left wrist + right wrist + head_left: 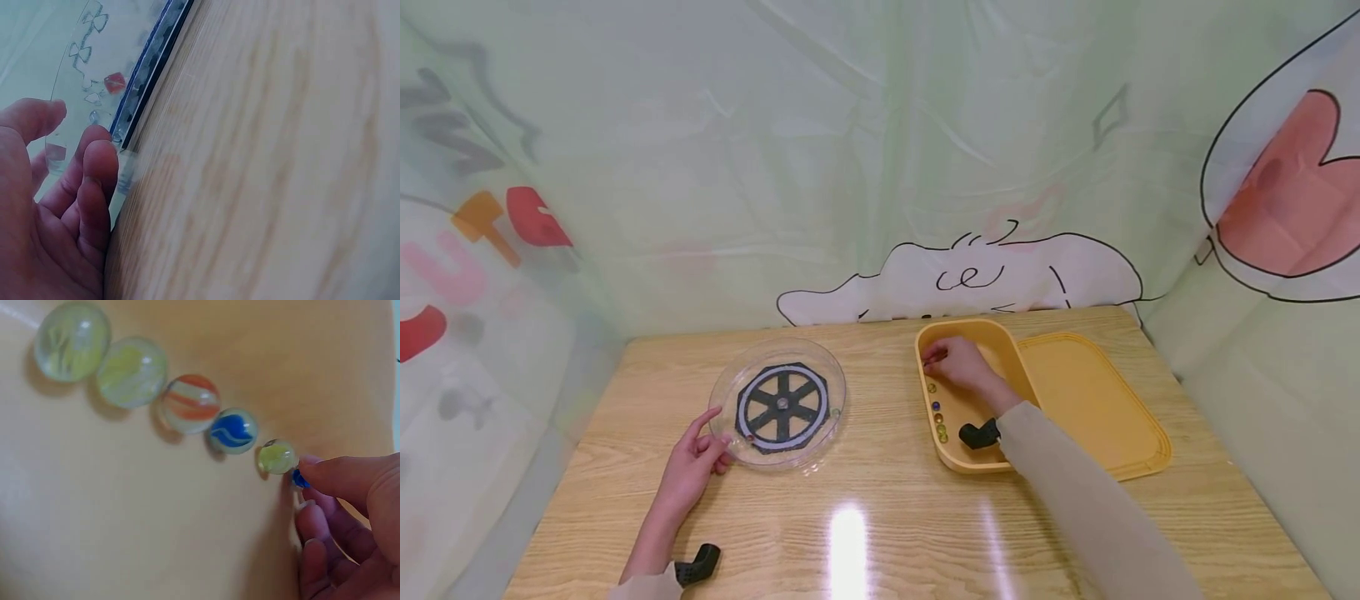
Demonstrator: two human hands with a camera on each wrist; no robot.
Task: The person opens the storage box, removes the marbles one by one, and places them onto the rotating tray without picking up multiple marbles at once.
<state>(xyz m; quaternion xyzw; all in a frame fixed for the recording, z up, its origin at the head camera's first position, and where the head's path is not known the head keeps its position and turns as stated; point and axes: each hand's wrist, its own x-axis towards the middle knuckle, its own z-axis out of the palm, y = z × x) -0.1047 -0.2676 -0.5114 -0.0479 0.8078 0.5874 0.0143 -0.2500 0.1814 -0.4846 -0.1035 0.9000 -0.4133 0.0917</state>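
Note:
At the near left edge of a round clear dish [812,357], my left hand [687,468] grips the rim between thumb and fingers. A dark wheel-shaped pattern [782,403] shows through the dish, and a greenish marble [835,412] sits near its right side. Inside a yellow tray [992,458], my right hand [961,365] pinches a blue marble [300,479] at the left wall. Beside those fingertips runs a row of glass marbles: a yellow one [276,456], a blue-swirled one [234,431], an orange-striped one [190,404] and two more yellow ones.
A flat yellow lid [1093,404] lies against the tray's right side. All of this stands on a wooden table [880,500], with a printed curtain [850,150] hanging behind its back edge. Black wrist devices [698,565] show at both sleeves.

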